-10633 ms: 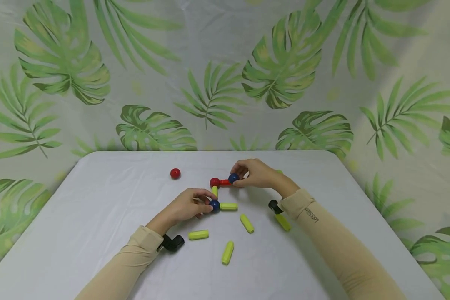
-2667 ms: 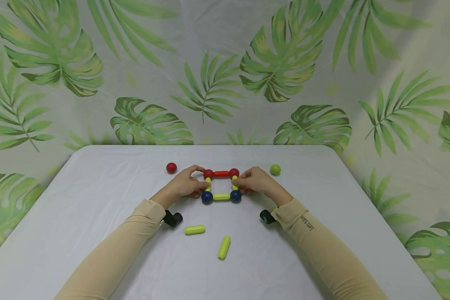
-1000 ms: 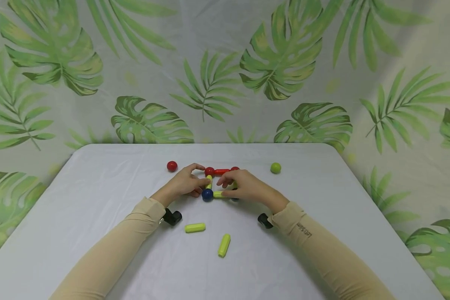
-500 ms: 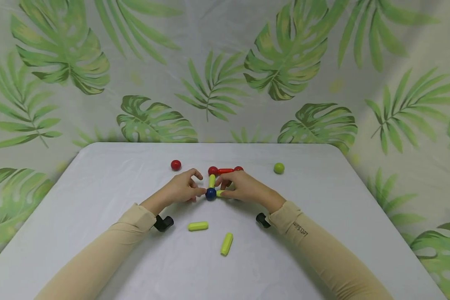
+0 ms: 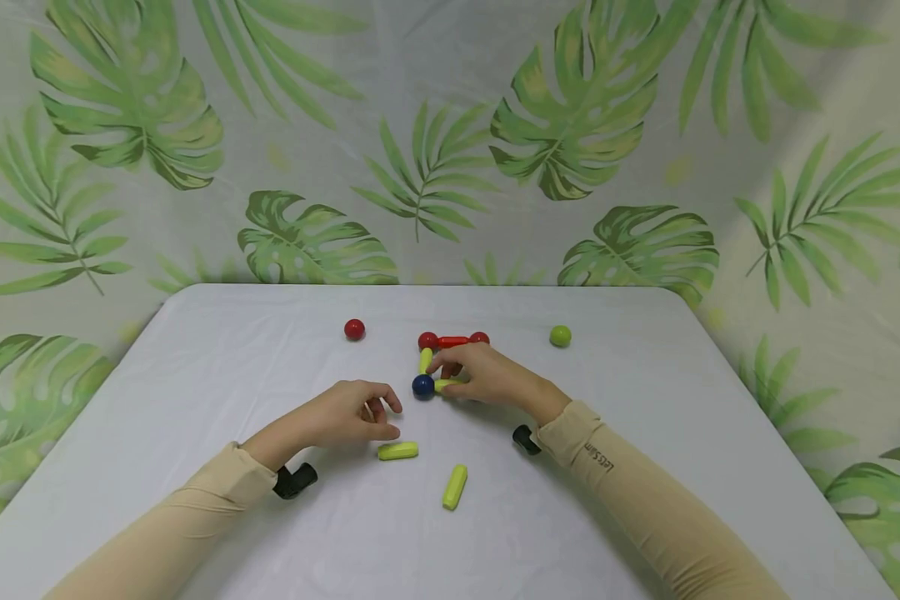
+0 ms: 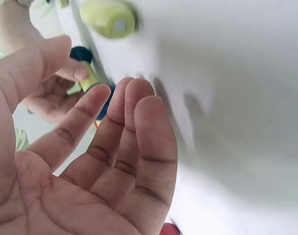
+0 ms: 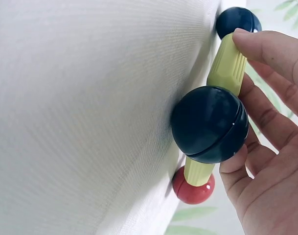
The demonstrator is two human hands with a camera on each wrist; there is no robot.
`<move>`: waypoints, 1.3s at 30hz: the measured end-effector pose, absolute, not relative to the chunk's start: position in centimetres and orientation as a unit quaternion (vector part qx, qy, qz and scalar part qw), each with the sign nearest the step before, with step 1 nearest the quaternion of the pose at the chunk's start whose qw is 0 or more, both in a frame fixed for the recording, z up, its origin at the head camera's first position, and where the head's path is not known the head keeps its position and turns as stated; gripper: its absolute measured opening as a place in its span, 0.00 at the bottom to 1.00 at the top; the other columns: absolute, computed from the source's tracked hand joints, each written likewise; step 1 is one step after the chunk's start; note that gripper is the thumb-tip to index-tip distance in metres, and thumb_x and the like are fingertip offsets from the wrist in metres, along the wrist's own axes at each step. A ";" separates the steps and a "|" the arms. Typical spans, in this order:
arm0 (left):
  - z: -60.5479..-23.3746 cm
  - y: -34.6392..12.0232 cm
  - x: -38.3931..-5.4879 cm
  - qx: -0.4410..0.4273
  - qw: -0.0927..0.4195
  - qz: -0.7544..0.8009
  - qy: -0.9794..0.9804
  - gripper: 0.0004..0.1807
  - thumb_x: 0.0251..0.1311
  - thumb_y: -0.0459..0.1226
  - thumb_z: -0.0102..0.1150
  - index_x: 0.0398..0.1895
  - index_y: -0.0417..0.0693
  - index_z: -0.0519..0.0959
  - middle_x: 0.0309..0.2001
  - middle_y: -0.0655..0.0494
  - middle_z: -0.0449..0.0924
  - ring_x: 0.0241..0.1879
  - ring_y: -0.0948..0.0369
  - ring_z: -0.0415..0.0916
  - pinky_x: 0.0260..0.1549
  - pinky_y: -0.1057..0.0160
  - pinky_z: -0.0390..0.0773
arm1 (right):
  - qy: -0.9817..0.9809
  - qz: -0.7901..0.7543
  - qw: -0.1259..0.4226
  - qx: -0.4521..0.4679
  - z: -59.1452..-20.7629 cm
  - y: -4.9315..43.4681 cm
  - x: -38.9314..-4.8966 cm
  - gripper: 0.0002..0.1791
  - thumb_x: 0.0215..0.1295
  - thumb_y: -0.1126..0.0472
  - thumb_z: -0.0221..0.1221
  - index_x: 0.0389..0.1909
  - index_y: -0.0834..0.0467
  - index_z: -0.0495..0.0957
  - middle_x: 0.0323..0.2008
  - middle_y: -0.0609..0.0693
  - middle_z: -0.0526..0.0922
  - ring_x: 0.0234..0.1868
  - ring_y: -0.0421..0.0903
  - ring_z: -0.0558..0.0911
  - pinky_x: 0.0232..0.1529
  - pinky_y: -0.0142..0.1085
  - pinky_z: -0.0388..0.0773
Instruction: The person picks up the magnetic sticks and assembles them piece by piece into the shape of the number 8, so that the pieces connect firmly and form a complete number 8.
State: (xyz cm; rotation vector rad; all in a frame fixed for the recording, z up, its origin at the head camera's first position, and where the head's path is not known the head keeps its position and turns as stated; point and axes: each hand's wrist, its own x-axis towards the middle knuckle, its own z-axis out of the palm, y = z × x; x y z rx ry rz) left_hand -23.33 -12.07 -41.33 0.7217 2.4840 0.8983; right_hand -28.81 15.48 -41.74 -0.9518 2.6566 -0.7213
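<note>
A square of balls and sticks lies on the table: two red balls (image 5: pixel 428 341) joined by a red stick (image 5: pixel 453 342) at the back, blue balls (image 7: pixel 210 125) at the front corners, yellow-green sticks (image 5: pixel 425 360) on the other sides. My right hand (image 5: pixel 487 375) pinches the front yellow-green stick (image 7: pixel 227 66) between thumb and fingers, and hides the right blue ball in the head view. My left hand (image 5: pixel 348 414) hovers with loosely bent fingers and holds nothing. Just in front of its thumb lies a loose yellow-green stick (image 5: pixel 397 451).
Another loose yellow-green stick (image 5: pixel 454 487) lies nearer the front of the white table (image 5: pixel 330 533). A single red ball (image 5: pixel 354 329) sits at the back left and a green ball (image 5: pixel 561 336) at the back right. A leaf-patterned cloth (image 5: pixel 450 150) hangs behind.
Over ten seconds the separate balls and sticks have become a square. My left hand has left its left side and moved towards me, to the loose stick. My right hand has shifted onto the front stick.
</note>
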 end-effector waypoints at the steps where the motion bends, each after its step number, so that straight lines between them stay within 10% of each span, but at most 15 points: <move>1: -41.3 -12.1 -23.0 0.262 0.203 0.324 0.886 0.17 0.65 0.45 0.74 0.51 0.48 0.83 0.34 0.60 0.83 0.32 0.64 0.80 0.36 0.65 0.77 | 0.906 -0.245 0.114 -0.326 -41.7 15.5 -28.8 0.19 0.71 0.59 0.71 0.61 0.52 0.84 0.52 0.46 0.89 0.50 0.42 0.85 0.60 0.41 0.84; 39: -42.7 -11.0 -20.7 0.296 0.164 0.332 0.880 0.04 0.59 0.37 0.76 0.34 0.54 0.88 0.23 0.65 0.78 0.22 0.69 0.72 0.26 0.71 0.71 | 0.901 -0.253 0.113 -0.335 -41.9 15.6 -28.9 0.18 0.72 0.59 0.70 0.60 0.50 0.84 0.48 0.46 0.89 0.50 0.41 0.85 0.58 0.39 0.84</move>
